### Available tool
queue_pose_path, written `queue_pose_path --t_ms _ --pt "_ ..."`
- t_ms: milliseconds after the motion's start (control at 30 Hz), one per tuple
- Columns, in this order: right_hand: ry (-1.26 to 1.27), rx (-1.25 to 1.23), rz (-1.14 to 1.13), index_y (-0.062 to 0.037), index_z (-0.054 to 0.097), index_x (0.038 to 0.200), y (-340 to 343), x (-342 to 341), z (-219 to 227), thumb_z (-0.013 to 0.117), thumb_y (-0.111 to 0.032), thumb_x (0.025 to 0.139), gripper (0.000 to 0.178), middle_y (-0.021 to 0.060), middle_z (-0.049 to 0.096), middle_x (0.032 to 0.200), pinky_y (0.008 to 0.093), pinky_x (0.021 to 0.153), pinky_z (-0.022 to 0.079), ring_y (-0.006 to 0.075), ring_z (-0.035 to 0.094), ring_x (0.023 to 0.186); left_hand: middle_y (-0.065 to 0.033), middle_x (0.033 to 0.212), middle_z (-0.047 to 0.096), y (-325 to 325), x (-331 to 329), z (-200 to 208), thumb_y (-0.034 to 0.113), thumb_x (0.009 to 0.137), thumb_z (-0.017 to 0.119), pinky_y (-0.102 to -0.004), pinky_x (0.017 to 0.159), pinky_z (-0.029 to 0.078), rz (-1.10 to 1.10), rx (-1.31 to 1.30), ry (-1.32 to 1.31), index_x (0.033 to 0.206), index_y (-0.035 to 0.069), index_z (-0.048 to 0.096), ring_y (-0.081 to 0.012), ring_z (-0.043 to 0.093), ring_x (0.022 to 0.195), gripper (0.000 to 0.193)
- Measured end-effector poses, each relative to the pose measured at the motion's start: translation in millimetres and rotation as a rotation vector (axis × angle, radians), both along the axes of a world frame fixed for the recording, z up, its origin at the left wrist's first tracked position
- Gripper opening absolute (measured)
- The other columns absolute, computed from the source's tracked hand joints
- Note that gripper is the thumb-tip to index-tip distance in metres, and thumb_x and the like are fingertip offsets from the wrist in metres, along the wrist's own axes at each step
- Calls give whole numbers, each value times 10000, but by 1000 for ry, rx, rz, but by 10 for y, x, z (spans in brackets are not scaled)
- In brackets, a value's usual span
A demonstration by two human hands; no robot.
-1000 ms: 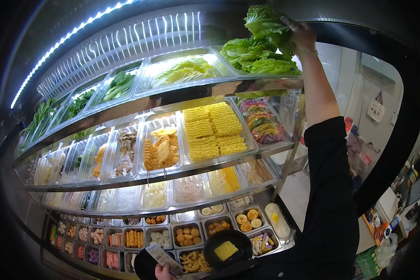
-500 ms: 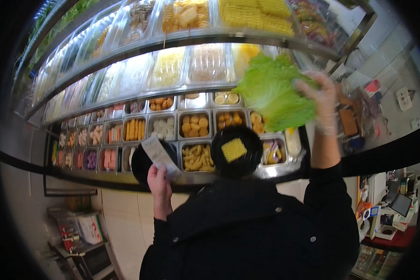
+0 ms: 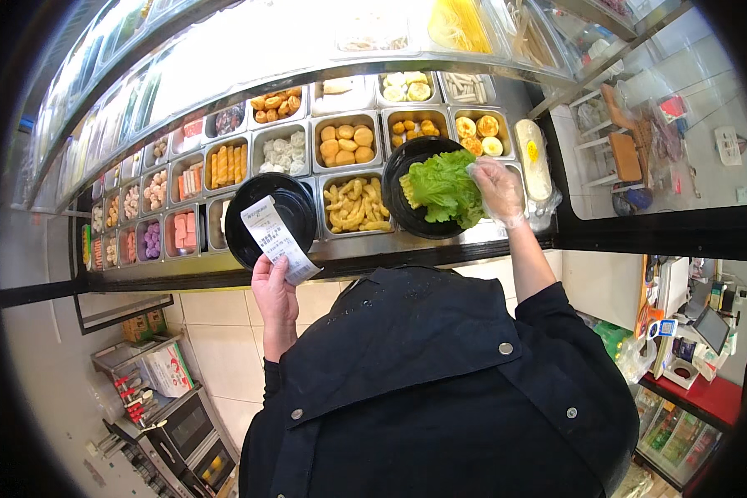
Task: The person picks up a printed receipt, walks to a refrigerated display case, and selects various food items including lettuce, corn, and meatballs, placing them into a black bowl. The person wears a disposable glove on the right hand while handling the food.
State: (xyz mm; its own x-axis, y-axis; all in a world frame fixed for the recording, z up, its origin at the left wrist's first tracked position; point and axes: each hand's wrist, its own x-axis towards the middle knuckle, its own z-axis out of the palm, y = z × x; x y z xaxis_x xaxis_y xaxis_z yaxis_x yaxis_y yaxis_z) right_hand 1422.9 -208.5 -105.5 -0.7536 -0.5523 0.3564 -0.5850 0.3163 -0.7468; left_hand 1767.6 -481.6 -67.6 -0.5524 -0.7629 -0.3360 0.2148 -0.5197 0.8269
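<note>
The lettuce (image 3: 445, 187) is green and frilly. It is in or just over a black bowl (image 3: 413, 152), hiding part of the yellow noodles (image 3: 407, 192). The right hand (image 3: 498, 187), in a clear glove (image 3: 509, 206), grips its edge. The left hand (image 3: 275, 289) pinches a white slip (image 3: 275, 236) above another bowl (image 3: 297, 207).

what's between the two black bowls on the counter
Mainly a metal tray of yellowish-brown pieces, between the left black bowl and the right black bowl; the head view shows it.
</note>
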Motion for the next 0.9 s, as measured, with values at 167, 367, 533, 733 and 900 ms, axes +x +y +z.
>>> queue_pose_path --t_ms 167,367,533,733,900 --pt "21 536 -70 -59 674 902 77 -22 281 721 -474 737 449 119 651 961 380 822 486 271 621 936 -106 1074 652 -40 58 -53 5 898 568 -323 860 516 -27 0 -34 1127 -8 565 -175 638 962 229" --pt "171 996 -81 -43 667 1003 -71 182 203 746 -541 663 609 149 586 1156 401 934 438 300 535 1106 -111 1085 650 -50 96 -67 0 891 578 -325 885 497 -41 8 -46 1124 -6 564 -175 630 981 234" --pt "229 773 -162 -75 669 1052 -180 324 113 701 -590 686 633 184 479 1337 540 1047 271 384 344 1309 -115 1086 648 -35 102 -67 -2 890 579 -328 887 496 -49 31 -67 1124 -11 561 -182 628 985 235" --pt "432 871 -149 -83 675 858 -362 567 0 750 -455 690 415 133 485 1332 553 1061 280 405 341 1302 -116 1094 645 -6 78 -99 -5 891 573 -335 894 496 -55 44 -92 1131 -12 558 -185 628 990 240" --pt "551 425 94 -85 577 668 -435 849 -87 726 -229 741 219 105 610 1091 488 952 427 322 507 1174 -116 1099 641 2 71 -112 -3 890 575 -339 896 499 -63 34 -99 1141 -13 552 -190 626 991 253"
